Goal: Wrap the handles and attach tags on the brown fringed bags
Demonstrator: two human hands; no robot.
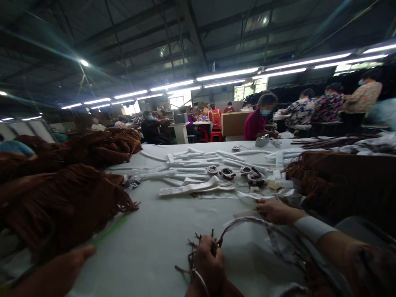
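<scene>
My left hand (208, 260), with a bracelet at the wrist, is closed round one end of a bag strap (244, 219). Thin brown fringe ends (189, 258) stick out beside its fingers. From there the strap arches up and right, partly wrapped in pale film, then drops to a dark item at the lower right that I cannot make out. My right hand (280, 212), with a white band at the wrist, reaches over the table past the strap. Its fingers are bent together at thin clear wrapping; what they pinch is hidden.
Another person's blurred hand (71, 264) holds something green at lower left. Brown fringed bags (62, 206) pile up left, with dark brown fringed material (346, 185) at right. White strips (198, 187) and wrapped rolls (227, 173) lie across the table (148, 239). Several people work beyond.
</scene>
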